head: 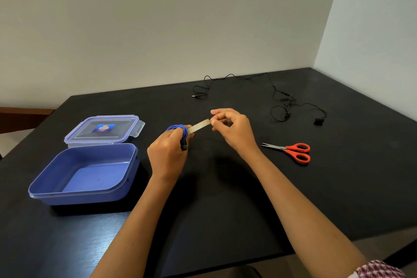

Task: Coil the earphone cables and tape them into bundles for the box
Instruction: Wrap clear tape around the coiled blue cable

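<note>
Dark surface (225,210) fills the lower frame, with the open blue box (79,197) at lower left. At centre I see the left hand (168,156) curled round the blue cable coil (180,129), a black end piece hanging below the fingers. The tape strip (198,125) runs from the coil up and to the right, its long axis slanting toward the right hand (230,128), which pinches the free end. I judge two risks: the strip may fold and stick to itself or a fingertip, and a slack left grip would let the loops spring apart before they are bound. Scissors (291,150) lie further right, blades pointing left. The black earphones (286,97) sprawl uncoiled near the far edge.
</note>
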